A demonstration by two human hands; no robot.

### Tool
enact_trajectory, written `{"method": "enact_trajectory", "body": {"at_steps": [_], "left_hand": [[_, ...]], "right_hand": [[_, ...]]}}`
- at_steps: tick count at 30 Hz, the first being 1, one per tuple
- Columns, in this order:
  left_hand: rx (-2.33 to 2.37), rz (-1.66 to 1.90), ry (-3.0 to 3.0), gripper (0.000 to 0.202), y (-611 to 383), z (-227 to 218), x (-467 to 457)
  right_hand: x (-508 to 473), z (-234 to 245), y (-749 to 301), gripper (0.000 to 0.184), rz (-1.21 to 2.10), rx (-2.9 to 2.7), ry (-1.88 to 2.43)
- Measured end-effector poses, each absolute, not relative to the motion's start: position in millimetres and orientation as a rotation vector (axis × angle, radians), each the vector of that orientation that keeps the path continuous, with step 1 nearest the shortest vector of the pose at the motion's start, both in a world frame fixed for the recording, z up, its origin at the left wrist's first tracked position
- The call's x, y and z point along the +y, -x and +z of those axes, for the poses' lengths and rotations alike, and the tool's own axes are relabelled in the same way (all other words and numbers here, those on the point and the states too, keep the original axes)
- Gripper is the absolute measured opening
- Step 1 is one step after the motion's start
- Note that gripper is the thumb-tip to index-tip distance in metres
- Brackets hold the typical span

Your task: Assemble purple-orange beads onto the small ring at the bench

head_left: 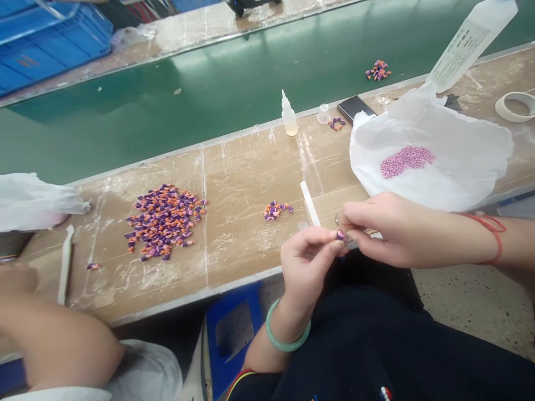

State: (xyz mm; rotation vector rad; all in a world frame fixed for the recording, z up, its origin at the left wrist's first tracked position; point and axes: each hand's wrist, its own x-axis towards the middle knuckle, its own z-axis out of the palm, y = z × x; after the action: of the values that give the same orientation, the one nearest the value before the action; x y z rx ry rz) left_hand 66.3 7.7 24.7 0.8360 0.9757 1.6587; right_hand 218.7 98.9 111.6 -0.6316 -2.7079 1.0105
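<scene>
Taped bench [234, 184], purple-orange heap [165, 220] alongside: pinching one small purple piece [341, 235] with left hand [307, 259], nipping it with right hand [388, 228] too; calls for steady fingertip pressure.

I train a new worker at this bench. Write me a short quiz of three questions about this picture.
1. Fill in: the white bag holds small ____ beads.
2. The left hand and the right hand pinch one purple piece. Which wears the green bangle? A) left B) right
3. True or false: the large purple-orange pile lies inside that bag.
Key: 1 pink; 2 A; 3 false, it lies on the brown bench.
</scene>
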Motion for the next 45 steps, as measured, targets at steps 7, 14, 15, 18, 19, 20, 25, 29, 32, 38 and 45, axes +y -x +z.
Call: {"method": "enact_trajectory", "body": {"at_steps": [7, 14, 15, 18, 19, 20, 25, 29, 32, 38, 45], "left_hand": [[1.031, 1.609, -0.817, 0.012, -66.1, 21.9, 7.9], [1.58, 0.969, -1.257, 0.008, -9.3, 0.2, 3.6], [1.682, 0.914, -1.336, 0.009, 0.5, -3.0, 3.3], [1.85, 0.826, -1.489, 0.012, 19.6, -7.5, 7.8], [1.884, 0.84, -1.509, 0.014, 21.9, -7.1, 11.8], [1.923, 0.864, -1.523, 0.015, 22.3, -5.8, 17.2], [2.232, 0.692, -1.677, 0.014, 12.0, 5.7, 54.8], [2.301, 0.23, -1.871, 0.007, 8.3, 15.1, 77.6], [2.238, -0.049, -1.987, 0.009, 8.7, 21.5, 84.0], [2.079, -0.451, -2.229, 0.023, 5.8, 28.4, 84.7], [1.98, -0.478, -2.302, 0.022, 8.3, 29.4, 82.9]], "right_hand": [[100.5, 103.2, -217.9, 0.015, 1.039, -2.72, 0.646], [118.9, 91.1, -248.6, 0.022, 1.034, -2.665, 0.895], [122.3, 89.0, -255.4, 0.024, 1.02, -2.645, 0.912], [129.0, 83.8, -272.8, 0.024, 0.978, -2.618, 0.961], [130.0, 82.8, -277.3, 0.022, 0.971, -2.61, 0.992], [130.4, 82.0, -281.2, 0.021, 0.967, -2.598, 1.025], [131.0, 76.7, -299.0, 0.018, 0.922, -2.481, 1.095], [131.7, 72.6, -312.5, 0.018, 0.925, -2.396, 1.146], [130.9, 76.1, -319.1, 0.021, 0.921, -2.356, 1.256], [133.3, 83.7, -327.7, 0.022, 0.837, -2.2, 1.432], [158.3, 52.9, -348.5, 0.018, 0.71, -2.154, 1.586]]}}
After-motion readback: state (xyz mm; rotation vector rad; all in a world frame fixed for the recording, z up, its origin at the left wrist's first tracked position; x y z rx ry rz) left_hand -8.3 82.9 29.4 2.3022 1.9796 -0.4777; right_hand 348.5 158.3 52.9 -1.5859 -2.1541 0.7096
